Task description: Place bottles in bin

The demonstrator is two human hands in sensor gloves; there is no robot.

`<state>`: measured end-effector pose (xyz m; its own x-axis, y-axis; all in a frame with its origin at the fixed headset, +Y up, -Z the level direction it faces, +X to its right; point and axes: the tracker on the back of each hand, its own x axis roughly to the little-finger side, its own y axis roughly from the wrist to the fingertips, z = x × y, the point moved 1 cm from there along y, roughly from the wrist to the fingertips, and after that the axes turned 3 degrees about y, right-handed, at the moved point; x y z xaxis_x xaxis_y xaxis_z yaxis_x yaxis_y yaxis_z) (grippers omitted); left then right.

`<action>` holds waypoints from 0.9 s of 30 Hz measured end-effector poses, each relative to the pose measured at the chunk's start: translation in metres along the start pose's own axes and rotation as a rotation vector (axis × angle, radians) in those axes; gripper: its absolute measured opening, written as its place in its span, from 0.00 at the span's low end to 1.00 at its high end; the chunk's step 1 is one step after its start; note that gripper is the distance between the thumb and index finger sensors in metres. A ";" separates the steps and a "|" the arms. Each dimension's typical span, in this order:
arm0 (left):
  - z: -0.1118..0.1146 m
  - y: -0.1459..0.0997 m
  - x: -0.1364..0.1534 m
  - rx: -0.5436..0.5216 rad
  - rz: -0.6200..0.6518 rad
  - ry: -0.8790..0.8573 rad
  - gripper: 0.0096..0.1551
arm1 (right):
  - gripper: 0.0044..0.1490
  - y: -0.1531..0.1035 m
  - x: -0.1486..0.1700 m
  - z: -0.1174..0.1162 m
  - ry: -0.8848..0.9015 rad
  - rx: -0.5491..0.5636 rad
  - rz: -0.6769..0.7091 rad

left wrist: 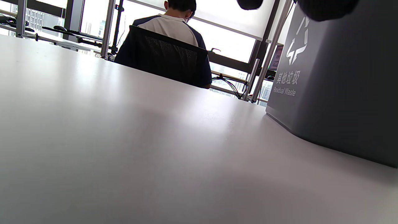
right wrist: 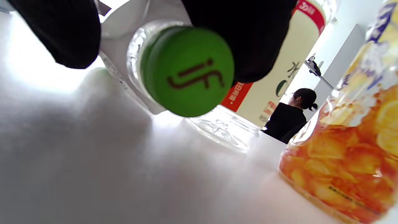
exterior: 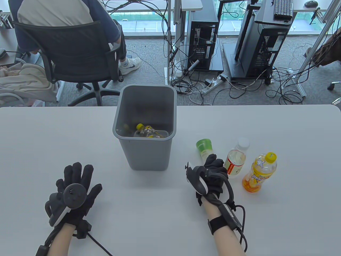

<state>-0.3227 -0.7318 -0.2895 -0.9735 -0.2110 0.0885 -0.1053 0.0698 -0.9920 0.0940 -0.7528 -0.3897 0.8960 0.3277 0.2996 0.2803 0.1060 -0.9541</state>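
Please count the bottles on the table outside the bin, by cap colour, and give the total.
Green cap: 1, lying under the right hand
White cap: 1
Yellow cap: 1
Total: 3 bottles outside the bin

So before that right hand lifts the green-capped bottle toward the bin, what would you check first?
1. Right hand on the green-capped bottle: ok, fingers touch it near the cap.
2. Grip firm all round: cannot tell.
3. Bin upright and open: ok.
4. Room in the bin: ok, one yellow-capped bottle lies at the bottom.
5. Left hand out of the way: ok, flat on the table.
6. Neighbours close: not ok, the white-capped bottle stands right beside the hand.
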 end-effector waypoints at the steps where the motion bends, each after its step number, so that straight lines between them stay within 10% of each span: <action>1: 0.000 0.000 0.000 0.001 0.000 -0.001 0.48 | 0.57 0.001 0.003 0.005 0.055 -0.007 -0.009; 19: 0.002 0.000 -0.002 0.002 0.014 0.020 0.48 | 0.56 0.000 0.029 0.254 0.472 0.438 0.100; 27: 0.002 0.000 -0.001 0.001 0.015 0.009 0.48 | 0.55 -0.007 -0.034 0.288 0.369 0.426 0.242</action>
<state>-0.3212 -0.7336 -0.2901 -0.9768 -0.2008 0.0743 -0.0903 0.0720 -0.9933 -0.0377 -0.4941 -0.3926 0.9986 0.0502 -0.0186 -0.0396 0.4601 -0.8870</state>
